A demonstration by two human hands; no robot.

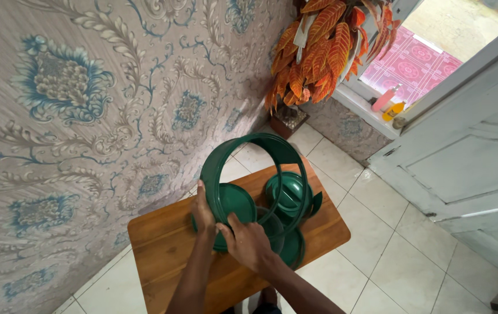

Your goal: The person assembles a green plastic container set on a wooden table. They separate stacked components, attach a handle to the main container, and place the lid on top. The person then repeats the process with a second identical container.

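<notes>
Both your left hand [203,214] and right hand [248,243] clasp the light, stiff green ring [226,160] at its lower rim, upright on the worktop [156,244], beside the green lid [287,192].

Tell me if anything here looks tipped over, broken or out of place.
Nothing looks broken or spilled. The green ring stands tilted on edge on the wooden table, held by the left hand and right hand, with green lids lying around it.

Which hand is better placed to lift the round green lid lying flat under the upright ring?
Probably the right hand: it rests low, next to the flat lid, while the left hand grips the green ring, keeping it on edge on the wooden table.
</notes>
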